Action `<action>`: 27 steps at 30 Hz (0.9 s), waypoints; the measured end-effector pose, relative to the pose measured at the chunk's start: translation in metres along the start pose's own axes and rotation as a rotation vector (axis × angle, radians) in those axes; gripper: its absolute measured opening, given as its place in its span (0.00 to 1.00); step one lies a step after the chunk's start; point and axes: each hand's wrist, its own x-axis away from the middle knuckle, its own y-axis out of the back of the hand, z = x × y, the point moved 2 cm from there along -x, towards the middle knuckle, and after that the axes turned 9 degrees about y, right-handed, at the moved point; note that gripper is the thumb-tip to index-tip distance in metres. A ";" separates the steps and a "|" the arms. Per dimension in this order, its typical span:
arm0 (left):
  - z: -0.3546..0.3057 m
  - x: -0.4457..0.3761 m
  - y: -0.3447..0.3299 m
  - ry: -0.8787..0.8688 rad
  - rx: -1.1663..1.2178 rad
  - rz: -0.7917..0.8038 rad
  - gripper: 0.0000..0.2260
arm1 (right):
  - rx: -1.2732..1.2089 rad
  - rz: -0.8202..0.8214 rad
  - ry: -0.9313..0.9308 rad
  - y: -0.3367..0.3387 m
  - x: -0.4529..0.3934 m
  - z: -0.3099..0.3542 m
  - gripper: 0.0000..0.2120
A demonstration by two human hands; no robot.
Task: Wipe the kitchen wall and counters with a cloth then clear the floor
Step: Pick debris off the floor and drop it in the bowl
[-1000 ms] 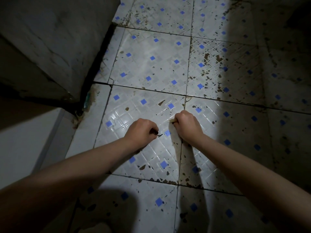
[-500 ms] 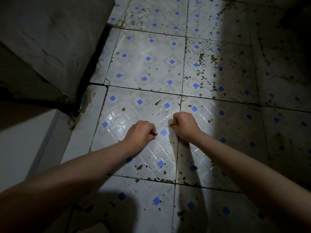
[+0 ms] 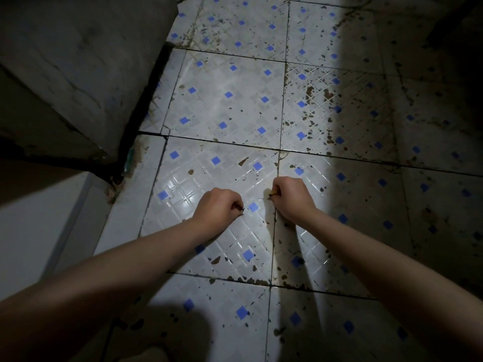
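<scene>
As we crouch over the stained floor [image 3: 230, 105], left hand [image 3: 218, 209] and right hand [image 3: 292, 198] each pinching tiny debris [image 3: 269, 195], loosened fingers could scatter it.

Both hands are held low over the floor [image 3: 227, 105], fingers curled. A small dark scrap [image 3: 241, 210] is pinched by the left hand [image 3: 218, 210]; a small pale bit [image 3: 269, 195] is pinched by the right hand [image 3: 291, 198]. White tiles with blue squares are spotted with brown dirt [image 3: 311, 91]. A grey wall [image 3: 78, 61] is seen at left.
</scene>
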 end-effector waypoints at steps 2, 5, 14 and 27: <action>-0.004 -0.003 -0.002 0.023 -0.016 -0.012 0.07 | -0.004 -0.010 -0.021 0.002 0.004 -0.003 0.08; -0.007 -0.006 -0.006 0.029 -0.040 -0.013 0.07 | -0.006 -0.012 -0.028 0.005 0.011 -0.005 0.11; -0.001 -0.003 -0.009 -0.010 0.028 0.011 0.07 | -0.023 -0.019 -0.037 0.008 0.022 -0.008 0.05; -0.009 -0.001 -0.015 -0.145 -0.243 0.028 0.09 | 0.014 -0.003 -0.031 0.005 0.026 -0.010 0.06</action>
